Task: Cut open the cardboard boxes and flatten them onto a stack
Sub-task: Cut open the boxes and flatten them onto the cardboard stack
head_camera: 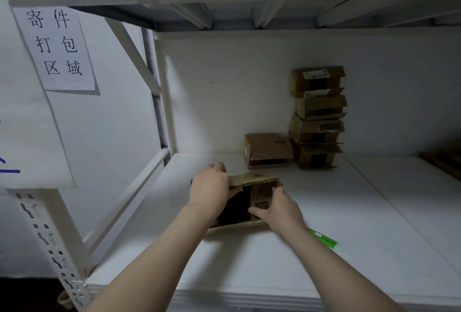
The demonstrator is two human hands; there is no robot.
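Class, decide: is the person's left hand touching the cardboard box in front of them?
Touching. The head view shows the left hand laid over the left end of the cardboard box, fingers curled over its far edge, with no gap.

I've only one feed: a wide-angle camera on the person's head, facing forward and down into a white shelf (349, 212). It sits close. Both forearms enter the frame at the near edge, and the left hand (209, 188) and right hand (282, 209) grip a cardboard box (260, 193) at mid-frame. The back wall (237, 87) lies far, the paper sign (59, 47) on the left.
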